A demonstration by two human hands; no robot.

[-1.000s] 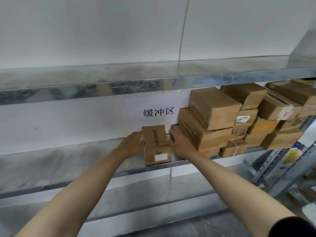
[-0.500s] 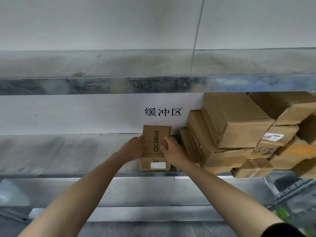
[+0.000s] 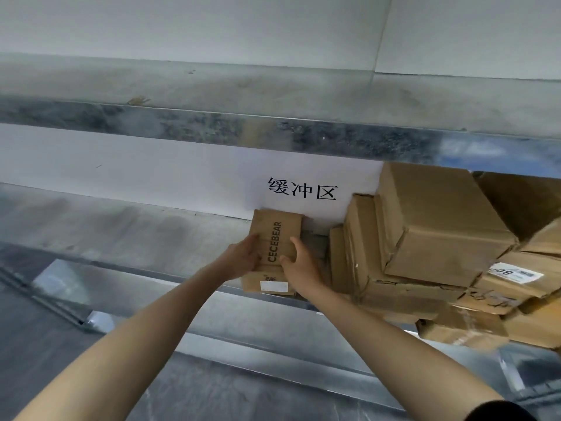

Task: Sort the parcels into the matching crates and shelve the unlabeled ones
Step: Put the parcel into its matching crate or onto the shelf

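Your left hand (image 3: 243,257) and right hand (image 3: 300,267) grip the two sides of a small box (image 3: 277,235). It stands on the grey metal shelf (image 3: 136,235), against the white wall (image 3: 121,165), under a paper sign (image 3: 303,189). A pile of boxes (image 3: 431,232) lies just beside it, on the right.

- White paper sign (image 3: 303,189) on the wall (image 3: 121,165): "缓冲区" in black characters.
- Small cardboard box (image 3: 277,235): "CECEBEAR" printed lengthwise along its top face.
- White sticker (image 3: 514,273) on a carton (image 3: 534,259) at right: digits 8 and 0; the rest is blurred.
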